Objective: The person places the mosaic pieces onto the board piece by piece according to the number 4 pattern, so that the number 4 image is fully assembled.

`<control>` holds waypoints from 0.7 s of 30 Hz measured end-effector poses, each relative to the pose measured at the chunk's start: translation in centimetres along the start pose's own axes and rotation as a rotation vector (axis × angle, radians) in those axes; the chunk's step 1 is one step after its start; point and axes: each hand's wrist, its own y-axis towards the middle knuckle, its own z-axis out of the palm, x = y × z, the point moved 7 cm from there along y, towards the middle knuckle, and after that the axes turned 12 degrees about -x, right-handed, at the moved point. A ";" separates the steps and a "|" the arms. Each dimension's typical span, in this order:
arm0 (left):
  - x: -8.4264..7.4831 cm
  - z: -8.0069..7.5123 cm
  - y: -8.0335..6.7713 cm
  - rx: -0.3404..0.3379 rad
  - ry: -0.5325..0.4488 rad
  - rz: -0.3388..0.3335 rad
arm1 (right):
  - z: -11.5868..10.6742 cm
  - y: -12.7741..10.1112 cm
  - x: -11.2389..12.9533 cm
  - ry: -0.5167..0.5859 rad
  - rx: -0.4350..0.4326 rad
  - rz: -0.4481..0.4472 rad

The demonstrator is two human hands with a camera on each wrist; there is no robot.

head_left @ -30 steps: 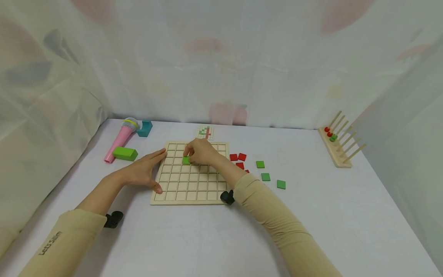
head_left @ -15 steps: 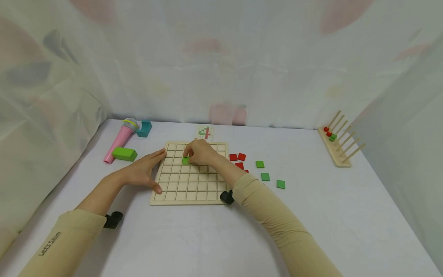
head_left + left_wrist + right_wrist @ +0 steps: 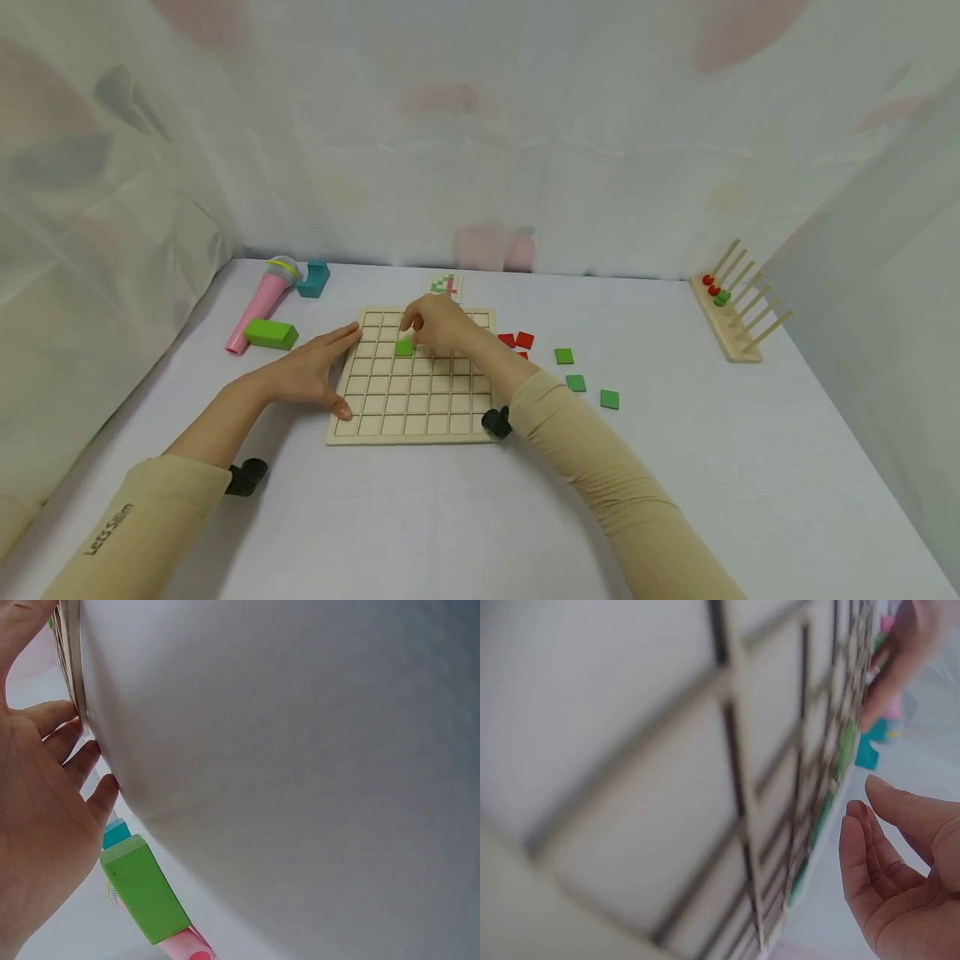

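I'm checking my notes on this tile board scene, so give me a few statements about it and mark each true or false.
1. A green tile lies in a cell of the wooden board. True.
2. The right hand pinches that tile. False: its fingers are off it, holding nothing.
3. The left hand rests flat against the board's left edge. True.
4. The pink microphone lies right of the board. False: it lies to the left.
5. Loose red tiles lie right of the board. True.

White table [image 3: 450, 517], sheer patterned curtains [image 3: 480, 125]
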 end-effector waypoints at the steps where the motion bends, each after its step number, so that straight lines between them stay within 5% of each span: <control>1: 0.0 0.0 0.0 0.000 0.000 0.000 | -0.4 0.0 -0.1 0.006 0.000 0.002; 8: 0.2 0.1 0.2 -0.004 0.013 0.011 | -4.5 -0.9 -2.4 0.028 -0.027 0.030; 21: -0.1 -0.1 0.2 -0.006 0.013 0.016 | -10.3 -5.1 -10.8 -0.016 -0.025 0.132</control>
